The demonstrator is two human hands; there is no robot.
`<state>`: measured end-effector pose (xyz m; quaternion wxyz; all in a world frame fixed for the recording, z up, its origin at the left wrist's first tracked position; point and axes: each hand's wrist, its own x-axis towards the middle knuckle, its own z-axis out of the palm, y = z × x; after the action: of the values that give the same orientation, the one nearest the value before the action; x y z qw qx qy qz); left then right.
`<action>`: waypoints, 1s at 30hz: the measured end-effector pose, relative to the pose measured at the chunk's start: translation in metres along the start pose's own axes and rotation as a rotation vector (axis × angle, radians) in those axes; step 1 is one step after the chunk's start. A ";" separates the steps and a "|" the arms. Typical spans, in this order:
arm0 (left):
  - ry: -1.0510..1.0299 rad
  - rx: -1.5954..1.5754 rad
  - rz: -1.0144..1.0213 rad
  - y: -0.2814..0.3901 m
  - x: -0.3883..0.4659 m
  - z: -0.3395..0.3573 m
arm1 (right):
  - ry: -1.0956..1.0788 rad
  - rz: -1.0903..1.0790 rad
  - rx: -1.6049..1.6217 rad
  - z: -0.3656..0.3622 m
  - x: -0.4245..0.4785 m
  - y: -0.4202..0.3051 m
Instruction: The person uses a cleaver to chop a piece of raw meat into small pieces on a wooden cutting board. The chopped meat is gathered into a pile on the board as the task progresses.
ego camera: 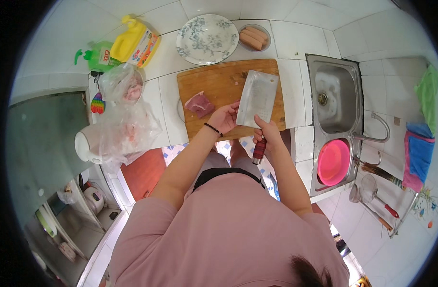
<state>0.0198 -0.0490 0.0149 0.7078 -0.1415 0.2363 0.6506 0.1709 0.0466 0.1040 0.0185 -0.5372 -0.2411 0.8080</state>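
Observation:
A cleaver (pixel 257 98) with a wide metal blade is in my right hand (pixel 267 132), which grips it where the red wrapped handle meets the blade, the thumb on the blade. The blade's flat face shows, over the right half of a wooden cutting board (pixel 222 86). My left hand (pixel 225 116), palm partly turned up, has its fingertips at the blade's left edge; whether they hold a small piece there, I cannot tell. Left of that hand, a chunk of raw meat (pixel 200 104) lies on the board. A tiny scrap lies farther back.
Behind the board are a floral plate (pixel 207 39) and a bowl of sausages (pixel 254 37). Plastic bags with raw meat (pixel 133 89), a yellow jug (pixel 133 43) and a green pump bottle (pixel 99 57) stand left. Right is a metal sink (pixel 335 97) with a pink basin (pixel 333 162).

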 end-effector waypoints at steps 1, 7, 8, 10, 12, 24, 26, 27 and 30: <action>-0.010 -0.015 0.000 0.000 -0.001 -0.004 | -0.013 0.004 0.008 -0.001 0.002 0.001; 0.211 0.214 0.174 -0.003 -0.003 -0.022 | 0.052 -0.070 -0.035 -0.015 0.012 0.004; 0.237 0.498 0.272 -0.005 -0.001 -0.024 | 0.078 -0.089 -0.062 -0.017 0.012 0.004; 0.281 1.066 0.459 -0.014 0.002 -0.015 | 0.098 -0.128 -0.090 -0.019 0.007 -0.002; 0.240 1.982 0.654 -0.020 -0.007 0.003 | 0.131 -0.140 -0.109 -0.023 0.007 -0.005; 0.920 2.211 0.754 0.031 -0.059 -0.018 | 0.214 -0.285 -0.604 -0.019 0.006 0.026; 0.901 2.209 0.641 0.047 -0.062 -0.028 | 0.188 -0.269 -0.668 -0.008 0.005 0.032; 0.826 2.206 0.581 0.056 -0.062 -0.033 | 0.169 -0.260 -0.702 0.000 0.004 0.036; 0.742 2.283 0.440 0.070 -0.057 -0.032 | 0.130 -0.310 -0.774 0.011 0.009 0.046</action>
<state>-0.0562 -0.1066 0.0246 0.1899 0.4274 0.8788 0.0952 0.1677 0.0043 0.0810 -0.0480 -0.5119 -0.6031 0.6099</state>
